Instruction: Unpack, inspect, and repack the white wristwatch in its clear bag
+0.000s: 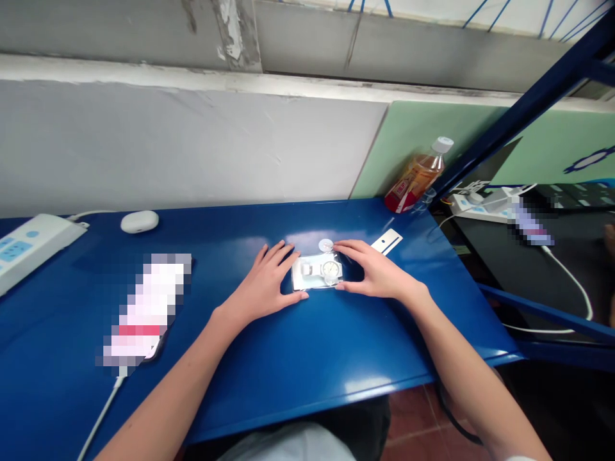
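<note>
A watch point(330, 269) with a pale round dial and light strap lies in a clear plastic package point(300, 276) on the blue table point(288, 358). My left hand point(271, 282) rests at the package's left end, its fingers spread and the thumb by the lower left corner. At the right end, my right hand point(372, 269) has its thumb and index finger apart, with the thumb touching the lower right corner. A small clear round disc point(325, 246) lies just above the package, beside my right index fingertip. Behind my right hand is a flat white slotted piece point(387, 241).
A pixelated phone point(148, 307) with a white cable lies at left, near a power strip point(41, 246) and a white earbud case point(139, 221). A drink bottle point(417, 176) stands back right, beside a blue metal post point(519, 105). Another desk point(509, 262) is beyond it.
</note>
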### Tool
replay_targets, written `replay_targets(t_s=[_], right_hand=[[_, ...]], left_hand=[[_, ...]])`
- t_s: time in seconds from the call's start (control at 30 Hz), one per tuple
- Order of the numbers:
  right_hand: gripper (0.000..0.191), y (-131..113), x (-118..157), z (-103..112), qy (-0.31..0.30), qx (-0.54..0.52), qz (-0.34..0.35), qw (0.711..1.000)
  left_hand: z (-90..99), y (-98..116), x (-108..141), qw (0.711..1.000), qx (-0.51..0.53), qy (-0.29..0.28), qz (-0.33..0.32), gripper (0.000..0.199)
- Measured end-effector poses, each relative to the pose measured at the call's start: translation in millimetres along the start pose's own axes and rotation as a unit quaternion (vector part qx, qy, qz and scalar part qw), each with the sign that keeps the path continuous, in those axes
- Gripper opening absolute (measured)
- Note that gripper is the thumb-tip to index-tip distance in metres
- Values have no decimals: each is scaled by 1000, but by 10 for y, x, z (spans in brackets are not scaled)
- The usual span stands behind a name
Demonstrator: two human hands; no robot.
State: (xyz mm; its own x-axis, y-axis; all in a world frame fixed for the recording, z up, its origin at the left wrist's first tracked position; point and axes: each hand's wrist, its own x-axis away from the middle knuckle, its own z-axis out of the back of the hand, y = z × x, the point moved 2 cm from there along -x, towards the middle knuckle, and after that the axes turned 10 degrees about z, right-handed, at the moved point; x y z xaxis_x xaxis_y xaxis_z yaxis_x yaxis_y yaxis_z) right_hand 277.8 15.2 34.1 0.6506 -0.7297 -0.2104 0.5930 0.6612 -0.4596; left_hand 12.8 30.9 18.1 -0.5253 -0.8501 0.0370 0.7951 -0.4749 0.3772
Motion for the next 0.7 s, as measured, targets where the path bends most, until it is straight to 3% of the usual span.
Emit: replay_targets(t_s=[0.17,0.3,0.4,0.5,0.57,0.63,0.7], right_hand=[[86,-4,-7,-26,-16,45,23,999],[47,-30,-36,-41,19,45,61,997],[27,-93,-50,-38,92,-15,84,992],[19,-130,-46,-49,155,-102,39,982],[19,-122,-43,-82,158,-131,-17,978],[22,-98,-49,-130,146,-136,-59,978],[23,-69,-64,-177,139,-124,-76,980]], left_hand=[[-5,23,8,1000,10,-10,-10,63],[-11,19,-2,999,47,18,-4,53],[2,30,-9,991,117,62,-8,43],[32,72,1,977,180,114,-24,41],[47,96,13,971,193,142,-7,34],[46,110,19,971,191,145,15,32],[25,116,17,977,173,121,12,43]])
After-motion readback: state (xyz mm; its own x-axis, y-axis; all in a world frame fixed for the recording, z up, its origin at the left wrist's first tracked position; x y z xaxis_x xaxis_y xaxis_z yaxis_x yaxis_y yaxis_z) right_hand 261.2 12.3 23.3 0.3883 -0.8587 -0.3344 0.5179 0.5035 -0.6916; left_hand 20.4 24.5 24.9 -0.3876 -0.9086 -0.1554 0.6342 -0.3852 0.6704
